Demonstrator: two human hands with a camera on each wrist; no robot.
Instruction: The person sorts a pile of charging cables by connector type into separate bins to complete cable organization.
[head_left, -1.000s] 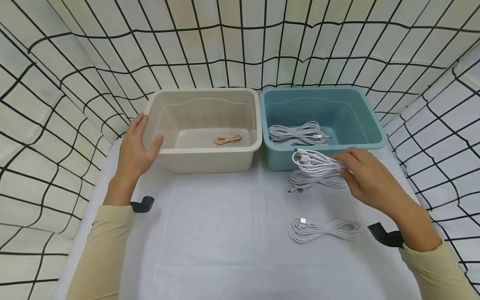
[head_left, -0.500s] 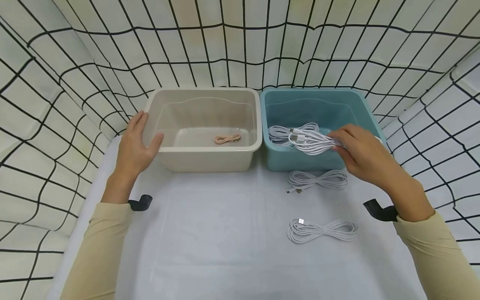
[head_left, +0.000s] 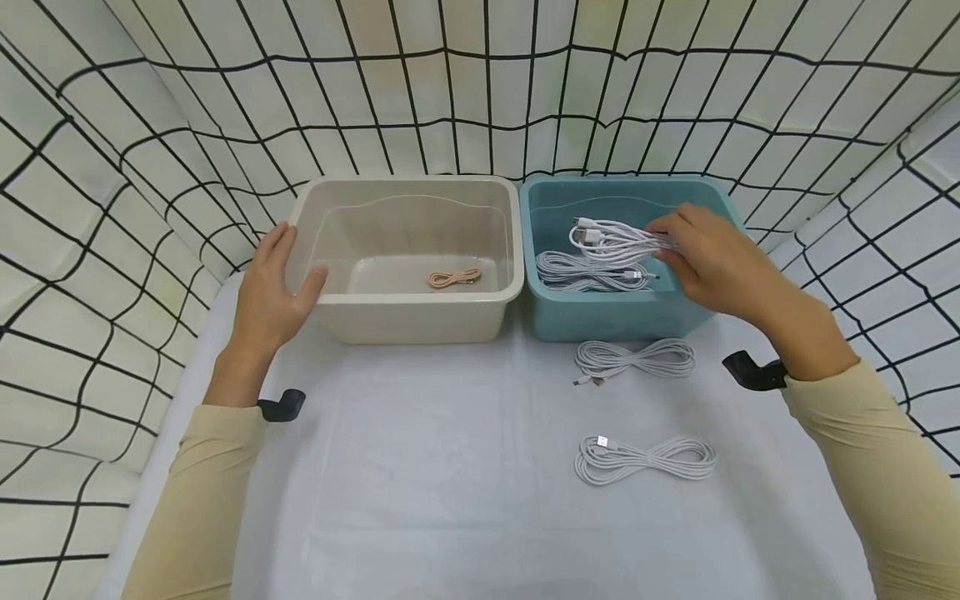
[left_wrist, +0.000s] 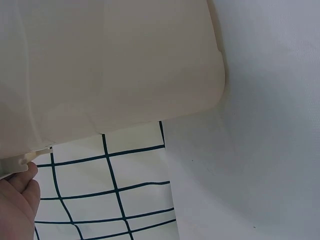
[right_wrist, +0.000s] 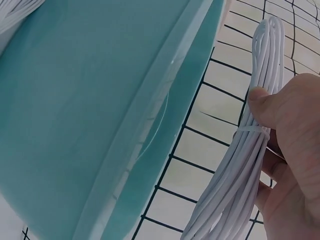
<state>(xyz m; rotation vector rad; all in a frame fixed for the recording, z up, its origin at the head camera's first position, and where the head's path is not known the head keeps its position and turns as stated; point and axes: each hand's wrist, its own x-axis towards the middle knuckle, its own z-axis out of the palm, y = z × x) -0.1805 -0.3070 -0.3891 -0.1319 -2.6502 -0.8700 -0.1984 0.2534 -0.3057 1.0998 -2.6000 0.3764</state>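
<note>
My right hand (head_left: 708, 258) pinches a coiled white USB cable (head_left: 617, 240) between thumb and fingers, above the teal bin (head_left: 600, 321). A tie cinches that coil (right_wrist: 252, 129) at its middle in the right wrist view. Below it, inside the bin, lie grey-white cable coils (head_left: 570, 271). My left hand (head_left: 272, 292) rests against the left side of the beige bin (head_left: 412, 323), fingers extended at its rim; the left wrist view has the fingers (left_wrist: 31, 192) under the rim. A small tan cable (head_left: 454, 278) lies on the beige bin's floor.
Two more coiled cables lie on the white-covered table (head_left: 450, 467): one coil (head_left: 636, 358) just before the teal bin, another coil (head_left: 647, 460) nearer me. Black wire grid panels (head_left: 450, 92) backed with white cloth stand behind the bins and on both sides.
My right hand has lifted the white cable from over the coil on the table, up past the teal bin's front rim, to above its inside. My left hand stays at the beige bin.
</note>
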